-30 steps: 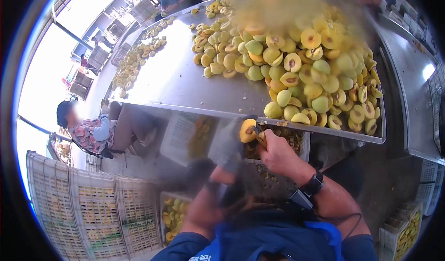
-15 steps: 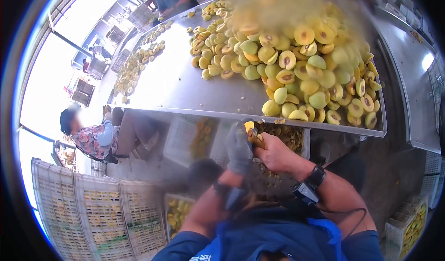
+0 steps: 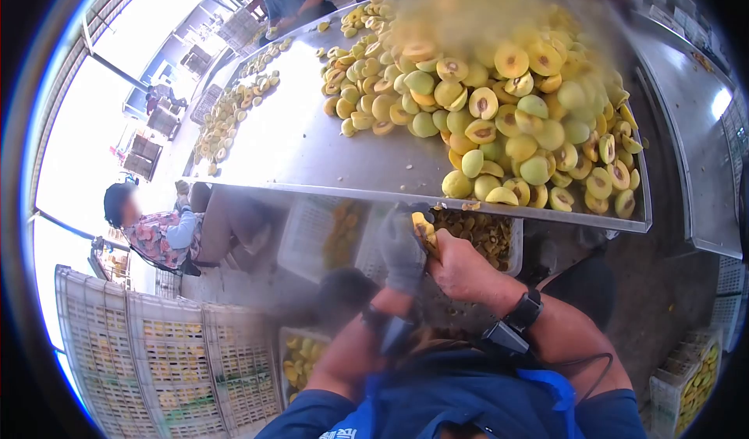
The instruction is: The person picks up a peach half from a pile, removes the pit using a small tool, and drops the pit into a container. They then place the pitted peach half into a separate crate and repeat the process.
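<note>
My left hand [image 3: 402, 250], in a grey glove, is closed around a halved peach [image 3: 422, 227] with yellow flesh and a brown centre. Bare and closed, my right hand [image 3: 466, 266] grips a small brown-handled tool [image 3: 433, 250] against the fruit. Most of the tool is hidden by my fingers, so its working end cannot be made out. Both hands meet just below the front edge of the metal table [image 3: 367, 162]. On that table a large heap of halved peaches [image 3: 484, 131] lies beyond my hands, many showing brown stones or hollows.
Under the table edge stands a crate [image 3: 516, 244] with brown scraps. White crates [image 3: 140, 353] with fruit are stacked at the left, and another fruit crate [image 3: 686, 384] is at the lower right. A seated person [image 3: 160, 232] works at the table's left side. A lens smear blurs the upper middle.
The peach half in my left hand has turned and now shows more brown. My right hand has shifted slightly down. The seated person's arm has moved a little.
</note>
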### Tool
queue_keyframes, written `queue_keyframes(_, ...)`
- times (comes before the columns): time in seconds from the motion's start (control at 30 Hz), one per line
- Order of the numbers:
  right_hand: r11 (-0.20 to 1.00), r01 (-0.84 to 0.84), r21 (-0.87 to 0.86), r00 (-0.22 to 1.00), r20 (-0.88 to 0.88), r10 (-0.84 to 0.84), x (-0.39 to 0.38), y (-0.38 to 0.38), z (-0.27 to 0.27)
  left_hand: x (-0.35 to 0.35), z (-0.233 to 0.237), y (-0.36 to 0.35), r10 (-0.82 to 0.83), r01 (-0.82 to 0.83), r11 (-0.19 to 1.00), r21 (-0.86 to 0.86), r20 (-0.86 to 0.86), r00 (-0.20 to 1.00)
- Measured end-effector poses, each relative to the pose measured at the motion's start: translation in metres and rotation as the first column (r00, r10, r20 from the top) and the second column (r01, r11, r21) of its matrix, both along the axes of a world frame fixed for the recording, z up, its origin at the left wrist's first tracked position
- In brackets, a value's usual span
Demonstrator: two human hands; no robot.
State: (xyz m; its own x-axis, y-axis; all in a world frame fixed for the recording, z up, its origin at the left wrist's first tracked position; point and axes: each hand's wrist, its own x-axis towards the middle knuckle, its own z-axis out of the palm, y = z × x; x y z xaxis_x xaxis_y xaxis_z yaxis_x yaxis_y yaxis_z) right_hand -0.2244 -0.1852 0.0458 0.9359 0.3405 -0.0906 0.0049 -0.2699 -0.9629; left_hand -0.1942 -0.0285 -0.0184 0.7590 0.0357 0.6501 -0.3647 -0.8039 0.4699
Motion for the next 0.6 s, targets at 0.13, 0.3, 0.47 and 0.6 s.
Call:
queue_keyframes(0.13,0.893,-0.205,0.402,0.920,-0.231,0.315,0.013,-0.010,-0.004,-0.008,0.004,-0.003,-0.048,0.042,0.993,-0.114,-0.051,0.998)
queue_keyframes(0.3,0.902,-0.218,0.372,0.934,-0.189,0.304,0.009,-0.005,0.005,-0.001,0.010,0.007,-0.212,0.196,0.947,-0.256,-0.036,0.977)
queue_keyframes(0.47,0.808,-0.355,0.469,0.754,-0.366,0.545,0.011,-0.013,0.002,-0.005,0.039,0.006,-0.535,0.310,0.655,-0.689,-0.133,0.834)
queue_keyframes(0.6,0.817,-0.393,0.423,0.745,-0.374,0.552,0.007,-0.010,0.007,-0.010,0.054,0.006,-0.615,0.221,0.575,-0.788,-0.238,0.752)
